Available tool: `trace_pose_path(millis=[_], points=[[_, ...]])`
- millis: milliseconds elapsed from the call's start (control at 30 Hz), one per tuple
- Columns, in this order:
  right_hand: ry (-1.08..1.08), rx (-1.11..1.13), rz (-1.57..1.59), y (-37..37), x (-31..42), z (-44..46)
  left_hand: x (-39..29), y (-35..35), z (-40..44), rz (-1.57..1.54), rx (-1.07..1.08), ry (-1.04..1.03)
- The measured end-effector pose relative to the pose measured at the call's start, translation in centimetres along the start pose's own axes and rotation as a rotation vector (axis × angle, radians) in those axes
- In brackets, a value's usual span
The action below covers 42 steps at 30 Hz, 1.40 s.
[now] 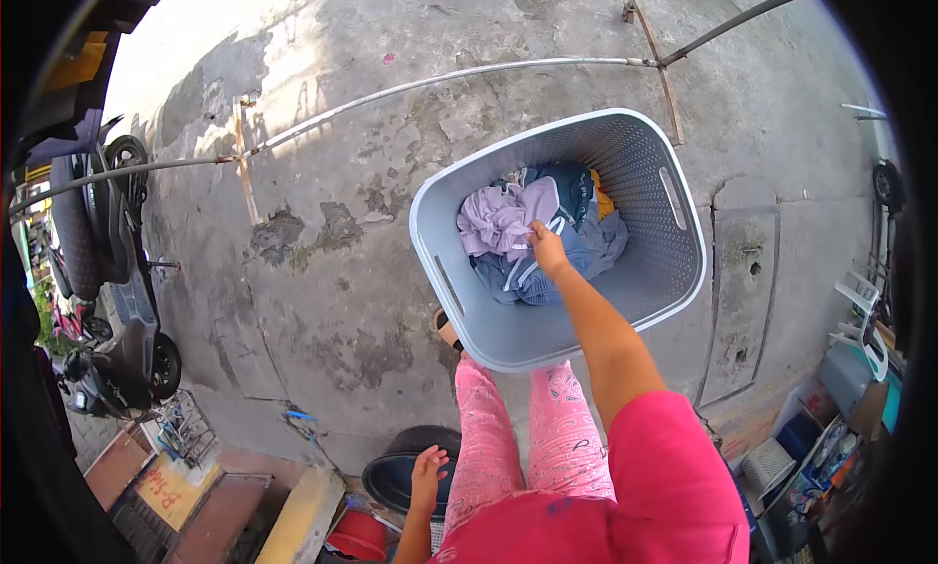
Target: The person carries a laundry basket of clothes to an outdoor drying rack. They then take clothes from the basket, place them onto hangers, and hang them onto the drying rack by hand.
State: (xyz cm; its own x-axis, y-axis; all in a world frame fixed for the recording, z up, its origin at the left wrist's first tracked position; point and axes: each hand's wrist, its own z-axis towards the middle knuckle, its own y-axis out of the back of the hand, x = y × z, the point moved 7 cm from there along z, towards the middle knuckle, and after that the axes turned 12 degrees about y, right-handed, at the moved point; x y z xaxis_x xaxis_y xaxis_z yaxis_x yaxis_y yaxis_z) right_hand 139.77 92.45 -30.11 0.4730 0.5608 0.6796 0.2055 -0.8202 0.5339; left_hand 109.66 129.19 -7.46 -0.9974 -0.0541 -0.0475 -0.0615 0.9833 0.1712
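A grey laundry basket (pixel 625 144) with perforated walls and handle slots stands in front of my legs. In it lie a lilac garment (pixel 493 222), blue clothes (pixel 596 237), dark teal cloth (pixel 567 188) and a bit of yellow cloth (pixel 603 195). My right hand (pixel 547 248) reaches down into the basket, its fingers closed on the edge of the lilac garment. My left hand (pixel 427 476) hangs low by my left leg, holding nothing, with its fingers apart. Near it is a black tub (pixel 381 481).
A metal pipe rail (pixel 449 78) crosses the cracked concrete floor beyond the basket. At the left a dark scooter (pixel 117 300) is parked. A red bucket (pixel 360 535) sits at the lower left. White plastic chairs (pixel 865 315) and piled goods line the right side.
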Motion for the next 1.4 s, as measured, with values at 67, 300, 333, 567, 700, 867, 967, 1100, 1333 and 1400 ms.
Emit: trace_pose_path(millis=[67,300,333,567,700,867,967,1100,1333,1400], points=[[0.034,0.009,0.477,2.8,3.6,-0.5,-2.7,-1.2,0.0,0.112,0.014,-0.138],[0.234,0.426,0.981,16.2,23.5,-10.5,-23.2,-10.8,-10.1,0.329,-0.015,-0.997],[0.272,0.464,1.009,18.0,26.0,-12.4,-25.3,-11.6,-11.9,0.293,-0.026,-1.076],[0.557,0.255,0.825,25.8,36.1,-21.8,-32.3,-16.6,-29.0,0.427,0.078,-1.548],[0.637,0.002,0.822,27.4,37.4,-25.6,-33.7,-19.9,-27.7,0.118,0.585,-1.073],[0.762,-0.429,0.001,33.6,38.5,-30.5,-36.0,-21.5,-35.0,0.480,0.806,-1.038],[0.819,-0.401,0.445,34.9,38.4,-29.5,-33.5,-22.7,-40.6,1.087,0.870,-0.996],[0.714,0.363,0.826,28.3,39.7,-29.3,-33.2,-20.7,-47.3,1.026,1.043,-1.070],[0.780,0.171,-0.162,30.0,36.0,-26.7,-38.6,-12.5,-49.6,0.505,1.245,-1.241],[0.833,0.072,-0.564,32.7,35.1,-27.0,-40.5,-10.7,-48.1,0.454,1.169,-1.311]])
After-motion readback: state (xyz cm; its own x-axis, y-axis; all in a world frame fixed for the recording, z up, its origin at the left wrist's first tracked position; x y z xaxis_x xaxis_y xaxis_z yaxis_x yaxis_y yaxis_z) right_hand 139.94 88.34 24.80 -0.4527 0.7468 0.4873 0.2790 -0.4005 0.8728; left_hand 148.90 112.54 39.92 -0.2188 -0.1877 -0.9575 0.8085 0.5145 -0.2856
